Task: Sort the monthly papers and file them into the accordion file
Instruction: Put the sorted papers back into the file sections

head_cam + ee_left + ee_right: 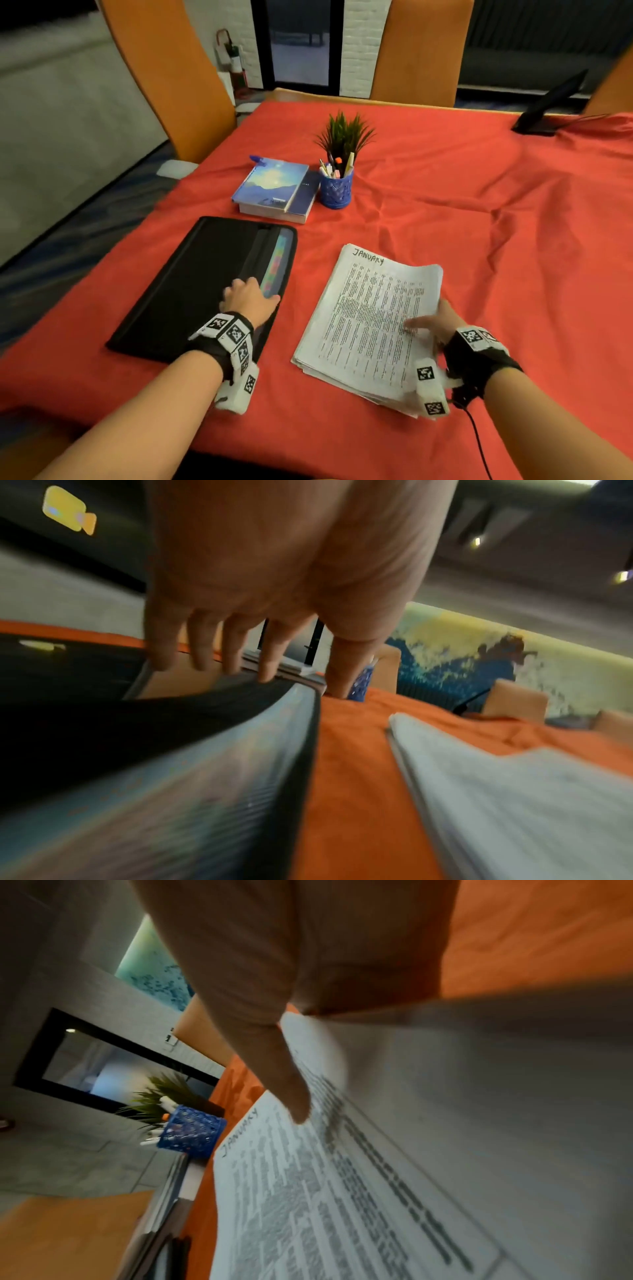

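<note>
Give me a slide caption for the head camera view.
Left hand opens the accordion file; right hand lifts the January sheet.

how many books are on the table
2, stacked behind the accordion file and left of the blue pen cup: a blue landscape-cover book on a thicker dark book. None seem hidden.

Red cloth [445,192] covers the whole bench, kinda wrinkly. Orange chairs [164,78] stand around it, one behind the far left corner, another [421,51] across the far edge. Past that chair there's a white brick wall [356,51] and a dark glass door [298,41]. Grey floor left of the bench, dim light overall.
</note>
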